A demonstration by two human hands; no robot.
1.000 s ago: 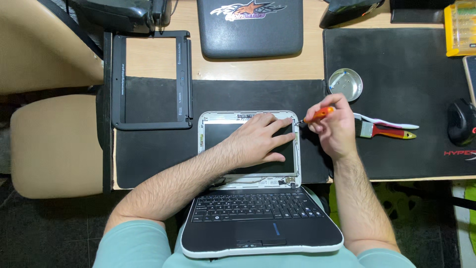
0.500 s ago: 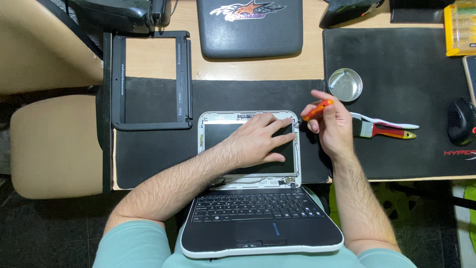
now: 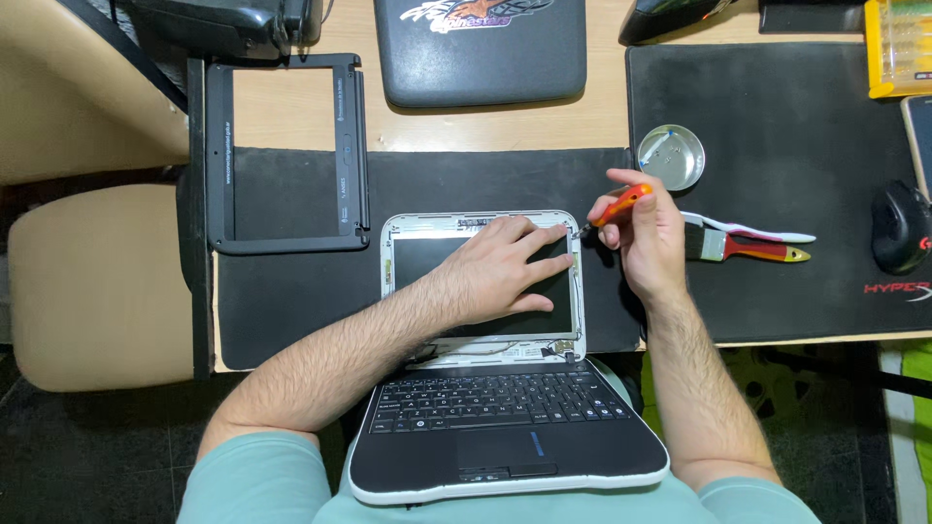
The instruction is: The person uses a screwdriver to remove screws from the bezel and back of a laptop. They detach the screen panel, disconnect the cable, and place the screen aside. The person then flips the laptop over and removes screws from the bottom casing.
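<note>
A small white laptop [image 3: 505, 442] lies opened flat, keyboard toward me, its bare screen panel [image 3: 427, 262] without a bezel resting on a black mat. My left hand [image 3: 500, 270] lies flat on the screen panel, fingers spread toward its upper right corner. My right hand [image 3: 646, 233] grips an orange-handled screwdriver [image 3: 616, 204], whose tip touches the panel's upper right corner.
The removed black screen bezel [image 3: 223, 155] lies to the left on the mat. A round metal dish [image 3: 672, 157], a red-handled brush [image 3: 748, 247], a black mouse [image 3: 898, 228], a yellow bit case [image 3: 898, 44] and a dark laptop lid [image 3: 481, 53] surround the work area. A beige chair [image 3: 97, 286] stands at left.
My right hand has tilted the screwdriver and brought its tip to the screen's upper right corner. My left hand stays on the panel.
</note>
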